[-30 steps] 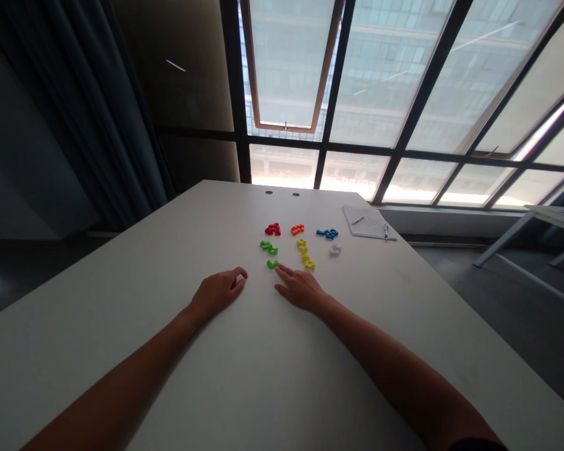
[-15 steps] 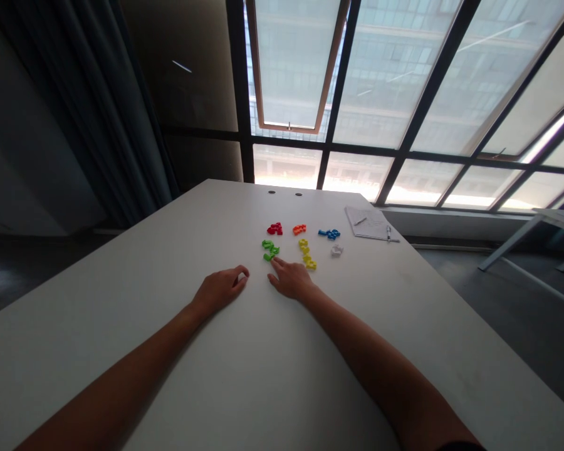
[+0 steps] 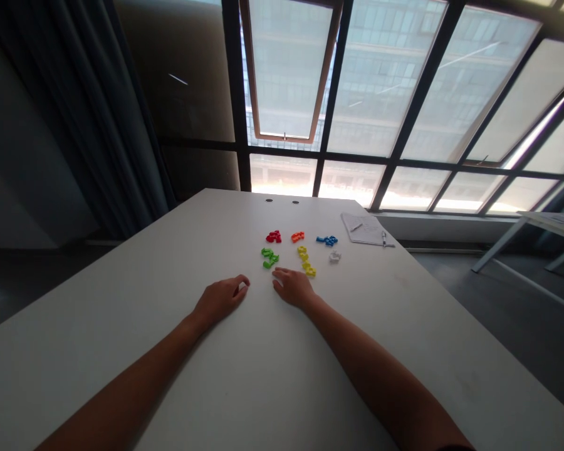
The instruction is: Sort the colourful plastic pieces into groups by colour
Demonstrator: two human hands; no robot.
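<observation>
Small plastic pieces lie in colour groups on the white table (image 3: 122, 326): red (image 3: 273, 236), orange (image 3: 297, 236), blue (image 3: 327, 240), green (image 3: 269, 257), yellow (image 3: 306, 261) and white (image 3: 334, 256). My right hand (image 3: 292, 286) rests palm down just in front of the green and yellow groups, fingers loosely stretched toward them, touching none. To its left my left hand (image 3: 220, 297) lies on the table, its fingers curled with thumb against forefinger; whether anything is in them is hidden.
A sheet of paper (image 3: 364, 228) with a pen (image 3: 384, 237) lies at the table's far right. Two small holes (image 3: 282, 201) mark the far edge. Large windows stand behind, a dark curtain (image 3: 75, 113) hangs left, and another table (image 3: 552, 222) stands right.
My right hand pushed a lone green piece forward into the green group, then drew back a little. The left hand has stayed put.
</observation>
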